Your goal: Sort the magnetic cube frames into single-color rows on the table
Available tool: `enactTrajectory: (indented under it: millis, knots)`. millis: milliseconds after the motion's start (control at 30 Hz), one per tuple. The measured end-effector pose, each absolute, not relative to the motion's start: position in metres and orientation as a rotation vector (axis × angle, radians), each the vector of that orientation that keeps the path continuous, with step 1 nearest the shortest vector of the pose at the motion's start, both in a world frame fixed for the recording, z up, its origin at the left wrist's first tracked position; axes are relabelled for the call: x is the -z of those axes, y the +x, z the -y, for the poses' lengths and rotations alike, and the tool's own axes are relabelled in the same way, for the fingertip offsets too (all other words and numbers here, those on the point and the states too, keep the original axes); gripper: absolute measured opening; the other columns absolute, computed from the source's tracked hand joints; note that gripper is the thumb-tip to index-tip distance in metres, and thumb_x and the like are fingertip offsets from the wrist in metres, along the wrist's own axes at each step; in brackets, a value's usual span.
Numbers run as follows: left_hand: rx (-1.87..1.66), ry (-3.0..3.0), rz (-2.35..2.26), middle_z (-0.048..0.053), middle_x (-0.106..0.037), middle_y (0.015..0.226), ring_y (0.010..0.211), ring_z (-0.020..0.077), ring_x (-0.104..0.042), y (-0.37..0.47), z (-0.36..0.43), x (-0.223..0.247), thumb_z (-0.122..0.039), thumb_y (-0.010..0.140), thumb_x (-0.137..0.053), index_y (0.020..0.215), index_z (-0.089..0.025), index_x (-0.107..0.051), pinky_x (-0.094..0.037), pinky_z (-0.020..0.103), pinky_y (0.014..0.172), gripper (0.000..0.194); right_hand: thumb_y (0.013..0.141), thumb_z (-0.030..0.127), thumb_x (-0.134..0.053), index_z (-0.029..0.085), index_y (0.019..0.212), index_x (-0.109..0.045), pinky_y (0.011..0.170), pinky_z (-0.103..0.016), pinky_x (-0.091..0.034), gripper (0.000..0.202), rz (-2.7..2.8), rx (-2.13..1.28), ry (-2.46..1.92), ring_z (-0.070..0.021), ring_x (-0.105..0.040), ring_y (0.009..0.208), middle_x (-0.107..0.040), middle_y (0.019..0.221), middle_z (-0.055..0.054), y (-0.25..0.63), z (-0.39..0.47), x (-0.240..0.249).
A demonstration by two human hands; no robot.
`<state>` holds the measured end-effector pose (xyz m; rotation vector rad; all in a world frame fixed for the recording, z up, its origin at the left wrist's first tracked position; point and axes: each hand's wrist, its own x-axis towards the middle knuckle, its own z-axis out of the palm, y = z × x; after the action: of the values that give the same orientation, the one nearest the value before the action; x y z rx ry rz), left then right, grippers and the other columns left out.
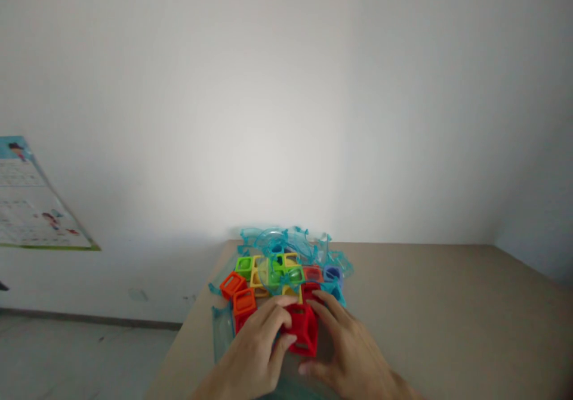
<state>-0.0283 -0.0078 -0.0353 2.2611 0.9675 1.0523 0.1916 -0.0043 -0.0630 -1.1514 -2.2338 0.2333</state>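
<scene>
A red open-framed block (304, 329) is between my two hands, near the front of the tan table. My left hand (264, 343) pinches its left side with thumb and fingers. On the right, my right hand (347, 346) has its fingers curved over the block's top right edge, its thumb apart and lower. Just beyond lie a second red block (310, 291), two orange blocks (244, 302) on the left, green blocks (276, 270), yellow blocks (259, 273) and a purple block (332, 273).
Clear blue curved track pieces (295, 243) are heaped behind the blocks, against the white wall (277, 119). Another clear blue piece (222, 331) lies at the table's left edge. The tan table (430, 316) extends right. A poster (40, 203) hangs at the left.
</scene>
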Motion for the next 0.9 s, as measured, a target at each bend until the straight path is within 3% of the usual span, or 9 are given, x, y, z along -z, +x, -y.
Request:
enactTrajectory:
  millis: [100, 167, 233, 367, 567, 767, 900]
  knots:
    - [-1.332, 1.632, -0.951, 0.011, -0.065, 0.122, 0.113, 0.0288, -0.060, -0.029, 0.005, 0.041, -0.028, 0.089, -0.059, 0.108, -0.023, -0.065, -0.048, 0.040, 0.096, 0.020, 0.074, 0.066, -0.069, 0.016, 0.136, -0.048, 0.096, -0.045, -0.054, 0.082, 2.244, -0.148, -1.055, -0.0333, -0.060, 0.117, -0.054, 0.136, -0.020, 0.194, 0.004, 0.061]
    - [-1.422, 1.153, -0.835, 0.009, -0.071, 0.110, 0.103, 0.0298, -0.066, -0.030, 0.001, 0.042, -0.037, 0.087, -0.062, 0.106, -0.024, -0.068, -0.053, 0.042, 0.089, 0.024, 0.088, 0.047, -0.061, 0.018, 0.131, -0.052, 0.091, -0.042, -0.057, 0.053, 2.230, -0.046, -1.101, -0.0294, -0.064, 0.110, -0.058, 0.129, -0.017, 0.195, 0.003, 0.059]
    - [-1.417, 0.818, -0.680, 0.009, -0.074, 0.100, 0.095, 0.0314, -0.069, -0.034, -0.003, 0.040, -0.039, 0.084, -0.064, 0.100, -0.021, -0.072, -0.054, 0.046, 0.086, 0.025, 0.094, 0.025, -0.051, 0.019, 0.122, -0.058, 0.083, -0.040, -0.059, 0.029, 2.207, 0.062, -1.189, -0.0256, -0.067, 0.100, -0.061, 0.120, -0.014, 0.195, 0.000, 0.058]
    - [-1.265, 0.609, -0.448, 0.014, -0.075, 0.103, 0.107, 0.0363, -0.066, -0.042, -0.008, 0.030, -0.031, 0.083, -0.060, 0.096, -0.015, -0.076, -0.049, 0.051, 0.096, 0.027, 0.092, 0.013, -0.051, 0.020, 0.102, -0.063, 0.077, -0.040, -0.059, 0.017, 2.184, 0.201, -1.235, -0.0242, -0.064, 0.090, -0.061, 0.108, -0.011, 0.193, -0.009, 0.062]
    - [-1.011, 0.500, -0.317, 0.017, -0.063, 0.130, 0.130, 0.0355, -0.050, -0.036, -0.014, 0.042, -0.030, 0.086, -0.054, 0.110, -0.014, -0.072, -0.038, 0.052, 0.106, 0.034, 0.085, 0.010, -0.062, 0.019, 0.089, -0.062, 0.077, -0.042, -0.056, 0.009, 2.114, 0.265, -1.317, -0.0262, -0.060, 0.090, -0.060, 0.101, -0.010, 0.183, -0.017, 0.072]
    - [-0.997, 0.456, -0.347, 0.015, -0.065, 0.128, 0.131, 0.0325, -0.049, -0.031, -0.016, 0.053, -0.028, 0.085, -0.055, 0.113, -0.018, -0.069, -0.035, 0.054, 0.106, 0.033, 0.083, -0.001, -0.052, 0.019, 0.094, -0.059, 0.078, -0.045, -0.054, 0.024, 2.127, 0.222, -1.356, -0.0270, -0.060, 0.093, -0.059, 0.117, -0.013, 0.179, -0.015, 0.080]
    - [-1.013, 0.478, -0.392, 0.015, -0.068, 0.123, 0.127, 0.0325, -0.053, -0.029, -0.014, 0.049, -0.033, 0.084, -0.056, 0.105, -0.017, -0.071, -0.037, 0.051, 0.104, 0.031, 0.083, -0.003, -0.043, 0.019, 0.099, -0.053, 0.087, -0.048, -0.053, 0.029, 2.115, -0.034, -1.276, -0.0276, -0.058, 0.106, -0.054, 0.125, -0.015, 0.181, -0.011, 0.083]
